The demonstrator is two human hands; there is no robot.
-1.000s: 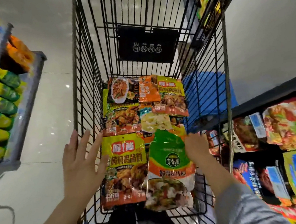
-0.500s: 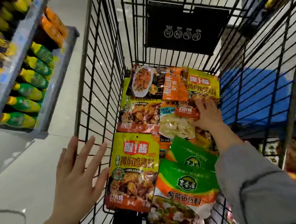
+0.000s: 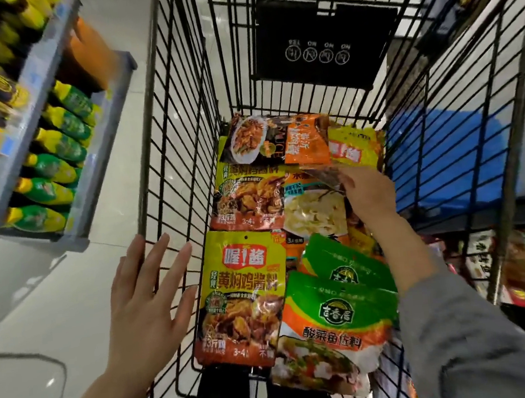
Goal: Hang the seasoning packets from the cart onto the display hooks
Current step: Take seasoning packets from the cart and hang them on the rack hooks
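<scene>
Deep inside cart (image 3: 166,163), right hand (image 3: 367,194) on orange packet (image 3: 309,143), long axis crosswise.

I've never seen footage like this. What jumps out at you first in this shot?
A black wire shopping cart fills the middle, its floor covered with bright seasoning packets; nearest lie a yellow-and-orange chicken sauce packet and a green-topped fish seasoning packet. The right hand reaches deep in, its grip on a packet near the far end, while the left hand is spread open by the cart's left wall.
</scene>
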